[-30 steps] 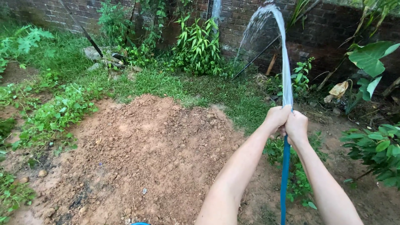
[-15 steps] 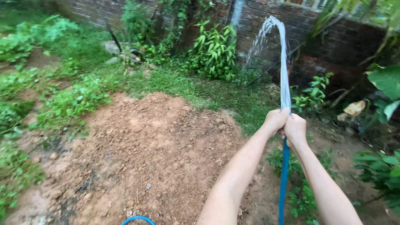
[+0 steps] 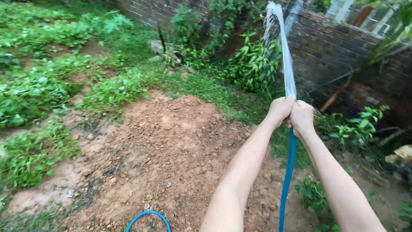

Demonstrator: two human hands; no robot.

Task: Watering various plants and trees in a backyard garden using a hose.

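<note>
My left hand (image 3: 281,109) and my right hand (image 3: 302,117) are clasped together around the end of a blue garden hose (image 3: 289,172), held out at arm's length. The hose hangs down from my hands toward the ground. A jet of water (image 3: 283,47) shoots up and away from my fists, arching toward leafy plants (image 3: 253,60) at the foot of a brick wall (image 3: 334,47). Another loop of the blue hose (image 3: 148,217) lies on the soil near the bottom edge.
A mound of bare reddish soil (image 3: 171,146) spreads below my arms. Low green plants (image 3: 38,90) fill the left side. Small shrubs (image 3: 354,126) grow to the right, and stones (image 3: 165,49) lie by the wall.
The view has swung left and down, so the brick wall and water jet now sit further right. My hands stay clasped on the hose and the water keeps spraying.
</note>
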